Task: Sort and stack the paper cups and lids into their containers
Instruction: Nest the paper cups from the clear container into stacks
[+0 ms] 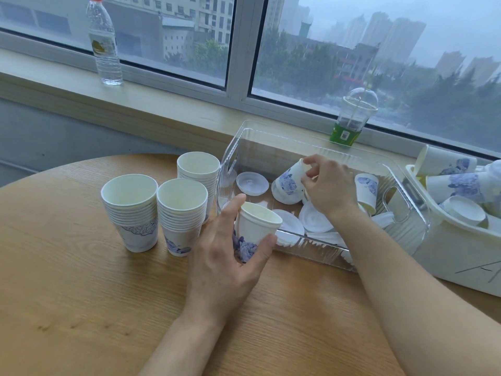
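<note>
My left hand point(225, 256) grips an upright white paper cup point(256, 226) with a blue print, just in front of the clear plastic bin point(406, 226). My right hand point(329, 185) reaches into that bin and pinches the base of an upside-down lidded cup point(288, 184). Several white lids point(314, 218) lie flat on the bin's floor, with a clear lid point(252, 183) at its left end and another cup point(367, 189) at its right. Three stacks of nested cups point(132, 213) point(181, 213) point(198, 169) stand on the table to the left.
A white tub point(461, 256) at the right holds several more cups. On the window sill stand a water bottle point(104, 42) and a clear domed drink cup point(352, 118) with a green sleeve. The round wooden table point(81, 294) curves away at the left.
</note>
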The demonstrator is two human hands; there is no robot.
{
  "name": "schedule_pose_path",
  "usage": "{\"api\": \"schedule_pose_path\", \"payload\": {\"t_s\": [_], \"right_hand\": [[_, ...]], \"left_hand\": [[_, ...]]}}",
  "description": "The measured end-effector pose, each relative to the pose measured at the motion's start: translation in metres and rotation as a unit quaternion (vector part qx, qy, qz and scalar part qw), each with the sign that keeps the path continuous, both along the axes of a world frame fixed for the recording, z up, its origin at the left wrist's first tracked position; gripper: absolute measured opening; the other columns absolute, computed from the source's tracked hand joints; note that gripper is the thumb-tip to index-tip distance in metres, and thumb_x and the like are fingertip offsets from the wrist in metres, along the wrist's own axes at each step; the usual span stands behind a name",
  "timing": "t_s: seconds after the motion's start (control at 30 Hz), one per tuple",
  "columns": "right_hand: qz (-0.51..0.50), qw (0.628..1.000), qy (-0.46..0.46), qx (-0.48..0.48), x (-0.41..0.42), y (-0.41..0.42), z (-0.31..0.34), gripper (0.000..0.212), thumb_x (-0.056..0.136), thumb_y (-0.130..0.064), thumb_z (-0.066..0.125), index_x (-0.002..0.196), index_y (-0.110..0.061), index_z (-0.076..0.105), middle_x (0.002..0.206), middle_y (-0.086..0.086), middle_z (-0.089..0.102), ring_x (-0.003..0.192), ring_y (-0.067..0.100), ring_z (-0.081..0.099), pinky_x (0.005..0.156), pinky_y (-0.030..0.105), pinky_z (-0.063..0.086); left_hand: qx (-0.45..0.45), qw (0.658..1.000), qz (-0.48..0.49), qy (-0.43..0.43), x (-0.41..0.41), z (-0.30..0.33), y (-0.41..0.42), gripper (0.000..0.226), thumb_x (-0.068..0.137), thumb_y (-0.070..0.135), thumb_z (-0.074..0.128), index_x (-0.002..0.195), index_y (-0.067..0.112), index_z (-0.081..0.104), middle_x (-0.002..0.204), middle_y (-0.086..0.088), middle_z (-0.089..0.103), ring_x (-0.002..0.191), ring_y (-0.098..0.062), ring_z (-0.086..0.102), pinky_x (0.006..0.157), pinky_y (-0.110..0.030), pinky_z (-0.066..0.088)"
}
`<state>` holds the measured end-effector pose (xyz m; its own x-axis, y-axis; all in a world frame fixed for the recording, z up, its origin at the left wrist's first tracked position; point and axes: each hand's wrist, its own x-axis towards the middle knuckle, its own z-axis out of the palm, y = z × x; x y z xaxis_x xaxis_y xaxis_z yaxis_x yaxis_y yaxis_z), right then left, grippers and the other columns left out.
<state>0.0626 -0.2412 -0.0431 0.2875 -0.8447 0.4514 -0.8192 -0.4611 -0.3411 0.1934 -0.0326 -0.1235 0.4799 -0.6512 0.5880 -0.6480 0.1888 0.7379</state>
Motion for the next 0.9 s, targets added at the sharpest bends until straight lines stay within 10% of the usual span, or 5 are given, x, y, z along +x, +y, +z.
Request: {"api": "schedule_pose_path", "payload": {"t_s": [0.2, 0.43, 0.9], "right_hand": [[0.090, 0.975, -0.201, -0.004, -0.024, 0.052, 0.009, 0.015, 0.093, -0.020, 0.078, 0.107, -0.024, 0.077, 0.095, -0.016, 0.076, 0.088, 0.003, 0.071, 0.086, 0.032, 0.060], [0.130, 0.899, -0.415, 0.050, -0.059, 0.134, -0.023, 0.020, 0.095, -0.018, 0.076, 0.094, -0.037, 0.077, 0.096, -0.007, 0.077, 0.094, 0.015, 0.072, 0.084, 0.037, 0.058], [0.159, 0.917, -0.362, -0.043, -0.061, 0.150, -0.074, 0.015, 0.097, -0.007, 0.068, 0.106, -0.015, 0.077, 0.105, -0.012, 0.076, 0.092, 0.015, 0.073, 0.080, 0.026, 0.056]], "left_hand": [[-0.004, 1.000, -0.005, 0.002, 0.000, 0.000, 0.001, 0.072, 0.083, 0.064, 0.075, 0.141, 0.028, 0.052, 0.119, 0.017, 0.065, 0.106, -0.003, 0.063, 0.086, -0.027, 0.055], [-0.033, 0.998, -0.020, -0.058, -0.002, -0.002, -0.001, 0.067, 0.081, 0.056, 0.079, 0.136, 0.021, 0.063, 0.114, 0.011, 0.067, 0.102, -0.015, 0.065, 0.089, -0.045, 0.054], [-0.044, 0.990, -0.065, -0.113, -0.004, -0.004, 0.000, 0.068, 0.082, 0.045, 0.081, 0.141, 0.018, 0.061, 0.122, 0.008, 0.067, 0.108, -0.018, 0.065, 0.093, -0.043, 0.054]]}}
